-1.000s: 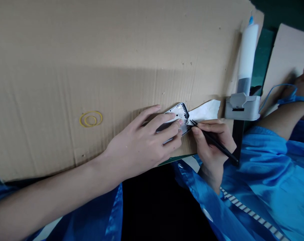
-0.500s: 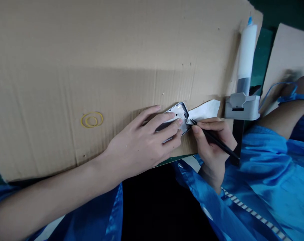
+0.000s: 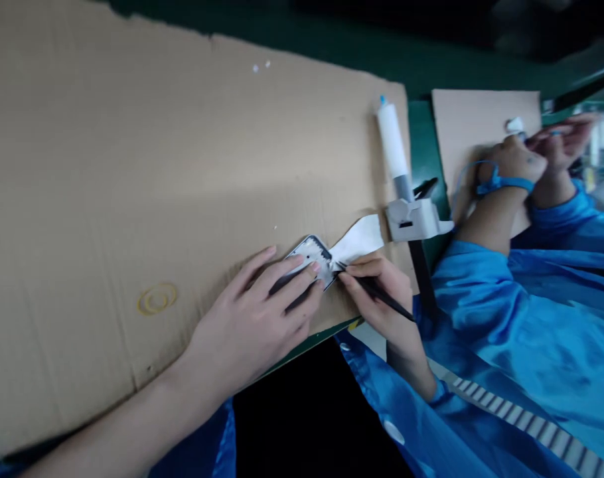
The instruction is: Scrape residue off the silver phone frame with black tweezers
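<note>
My left hand (image 3: 262, 305) lies over a phone housing (image 3: 309, 247), holding it down on the cardboard with the fingers spread across it. The housing is a pale metal shell with a dark rim, partly hidden under those fingers. Black tweezers (image 3: 384, 298) are pinched in my right hand (image 3: 384, 285), their tips at the housing's right end. A white cloth-like strip (image 3: 360, 239) narrows toward the tweezer tips and fans out to the upper right. Whether the tips grip the strip is too small to tell.
Two yellow rubber bands (image 3: 157, 300) lie on the cardboard sheet (image 3: 133, 166) at left. A white tube (image 3: 392, 139) with a blue tip stands in a grey-white holder (image 3: 415, 220) at right. Beyond it, a co-worker's hands (image 3: 518, 159), with a blue wrist strap, work over another board.
The view has swung right and up, so the co-worker's hands now show and everything sits further left. Both my hands keep their places at the housing, the tweezers still at its end.
</note>
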